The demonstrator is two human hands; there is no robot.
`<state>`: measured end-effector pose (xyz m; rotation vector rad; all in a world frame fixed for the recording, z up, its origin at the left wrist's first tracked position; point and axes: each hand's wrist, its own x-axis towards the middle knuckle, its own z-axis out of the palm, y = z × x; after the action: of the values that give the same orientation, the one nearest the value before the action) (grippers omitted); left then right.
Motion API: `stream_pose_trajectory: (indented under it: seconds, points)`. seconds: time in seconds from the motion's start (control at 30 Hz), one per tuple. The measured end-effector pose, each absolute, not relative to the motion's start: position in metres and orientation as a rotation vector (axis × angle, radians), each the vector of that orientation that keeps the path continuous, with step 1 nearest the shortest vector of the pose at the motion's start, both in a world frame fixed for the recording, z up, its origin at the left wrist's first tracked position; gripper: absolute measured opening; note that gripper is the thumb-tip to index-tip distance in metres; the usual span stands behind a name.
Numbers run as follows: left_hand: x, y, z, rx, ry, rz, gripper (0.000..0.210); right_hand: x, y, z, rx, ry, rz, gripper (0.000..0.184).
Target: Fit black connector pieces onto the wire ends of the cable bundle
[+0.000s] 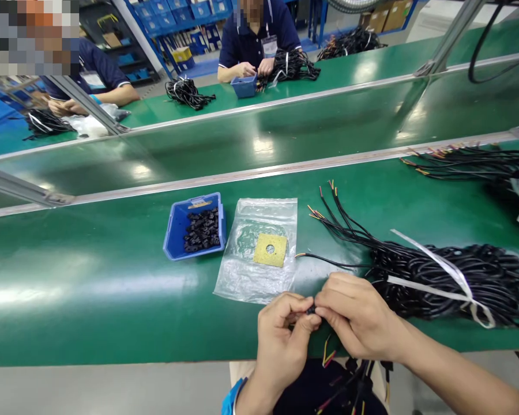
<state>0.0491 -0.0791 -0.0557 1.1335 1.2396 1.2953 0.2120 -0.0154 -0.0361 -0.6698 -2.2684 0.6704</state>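
Thumb and finger of my left hand [283, 334] are closed on a small black part [311, 309] near the table's front edge. My right hand [358, 314] pinches at the other end of it, and its fingertips hide most of it. Whether a cable runs into it, I cannot tell. Just beyond my hands, a single black cable [333, 261] with bared coloured wire ends lies on the green table. To the right is a large bundle of black cables [450, 276], tied with a white strip. More cables with coloured ends [358, 377] hang over my lap below.
A blue bin [169, 245] of small black parts [202, 229] stands left of a clear plastic bag [246, 276] with a yellow square pad [262, 256] on it. Another cable bundle [501, 173] lies back right. Beyond a metal rail [242, 176], two people work at a bench.
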Motion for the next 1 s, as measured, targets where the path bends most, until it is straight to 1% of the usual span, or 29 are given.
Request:
stream_pose_trajectory:
  seconds: [0.13, 0.27, 0.37, 0.47, 0.6, 0.73, 0.8, 0.9, 0.93, 1.0]
  points:
    - [0.050, -0.077, -0.054, 1.197, 1.279, 1.247, 0.002, 0.213, -0.016, -0.038, -0.673, -2.276, 0.664, 0.016]
    - [0.052, -0.073, -0.051, 0.968, 1.273, 1.224, 0.009, 0.214, -0.015, -0.035, -0.796, -2.284, 0.599, 0.011]
    - [0.053, -0.073, -0.050, 0.856, 1.272, 1.215, 0.012, 0.215, -0.014, -0.032, -0.868, -2.280, 0.628, 0.013]
    - [0.053, -0.074, -0.052, 0.945, 1.280, 1.207, 0.009, 0.217, -0.013, -0.030, -0.808, -2.286, 0.669, 0.017]
    - [0.052, -0.074, -0.055, 1.174, 1.329, 1.195, 0.005, 0.217, -0.013, -0.033, -0.740, -2.290, 0.680, 0.016]
    - [0.053, -0.072, -0.053, 1.163, 1.344, 1.193, 0.005, 0.216, -0.013, -0.033, -0.761, -2.244, 0.702, 0.016]
    - [0.052, -0.072, -0.051, 1.100, 1.359, 1.193, 0.011, 0.216, -0.013, -0.031, -0.792, -2.227, 0.703, 0.017]
    - [0.050, -0.073, -0.049, 0.949, 1.319, 1.256, 0.033, 0.216, -0.013, -0.028, -0.840, -2.231, 0.699, 0.019]
    - [0.050, -0.073, -0.049, 0.897, 1.290, 1.292, 0.037, 0.216, -0.012, -0.027, -0.852, -2.236, 0.696, 0.019]
    - [0.048, -0.075, -0.050, 0.836, 1.246, 1.345, 0.037, 0.216, -0.012, -0.026, -0.866, -2.246, 0.692, 0.021]
